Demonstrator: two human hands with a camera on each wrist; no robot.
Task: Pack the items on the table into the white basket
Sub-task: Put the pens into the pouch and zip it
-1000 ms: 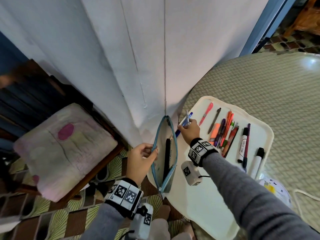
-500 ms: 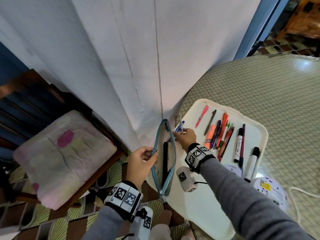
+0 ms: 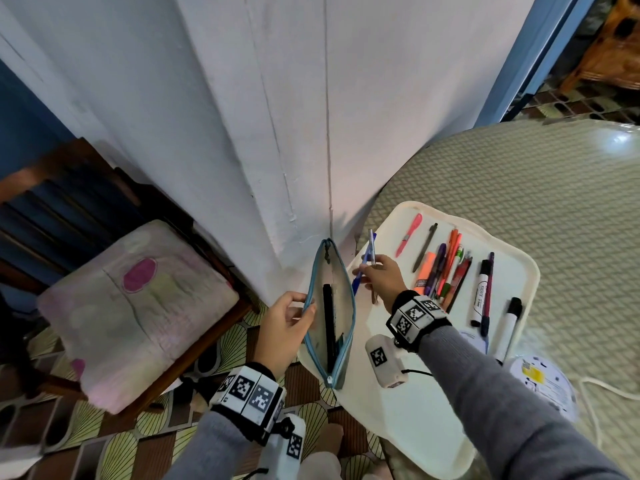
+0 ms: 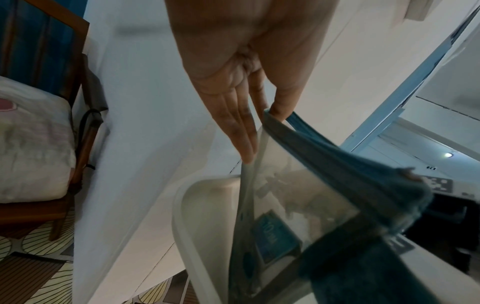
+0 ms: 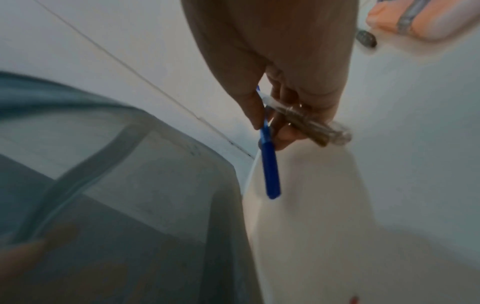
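From your head camera you can see the whole layout: your left hand (image 3: 282, 336) holds the near lip of a clear pouch (image 3: 330, 313) with blue edging, keeping its mouth spread, and a black pen (image 3: 328, 320) lies inside. The pouch stands at the left edge of a white tray (image 3: 415, 407) on the table (image 3: 554, 209). On the tray, to the right of your right hand (image 3: 382, 280), lie a pink pen (image 3: 408, 233), a bundle of coloured pens (image 3: 446, 271) and two markers (image 3: 483, 292).

Your left wrist camera adds what the head view hides: the fingers (image 4: 239, 127) lie straight against the outside of the pouch (image 4: 298, 195), with the thumb hooked over its blue rim, pinching it.

Your right wrist camera shows your grip closely: thumb and curled fingers clamp two pens, a blue pen (image 5: 269, 162) pointing down beside the pouch wall (image 5: 116, 185) and a clear pen (image 5: 309, 125) crossing it. That hand (image 5: 280, 67) hovers above the tray, just right of the pouch mouth.
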